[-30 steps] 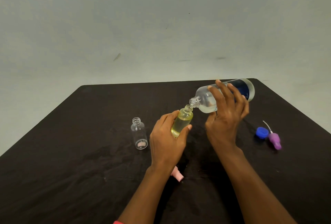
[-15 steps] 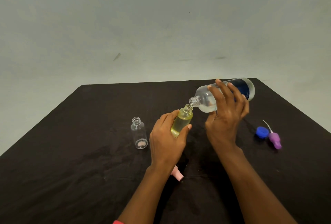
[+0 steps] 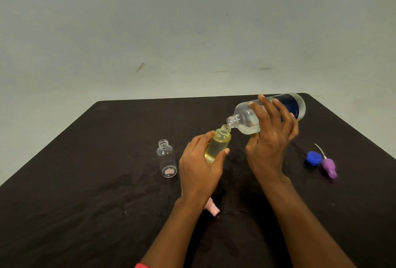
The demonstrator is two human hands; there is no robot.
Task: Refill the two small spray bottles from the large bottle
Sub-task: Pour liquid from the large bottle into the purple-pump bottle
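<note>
My right hand (image 3: 270, 139) grips the large clear bottle (image 3: 246, 121) with a dark blue label, tipped on its side with its open neck pointing left and down. That neck meets the mouth of a small bottle (image 3: 219, 142) holding yellowish liquid. My left hand (image 3: 199, 166) holds this small bottle tilted, fingers and thumb curled round its lower body. A second small clear bottle (image 3: 166, 161) stands upright and uncapped on the black table (image 3: 85, 182), left of my left hand; it looks empty.
A blue cap (image 3: 313, 157) and a purple spray head (image 3: 329, 167) with its thin white tube lie at the right of the table. A pink spray head (image 3: 213, 209) lies partly hidden under my left wrist. A pale wall stands behind the table.
The large bottle has tipped very slightly more. Both hands and the small bottle stay almost where they were.
</note>
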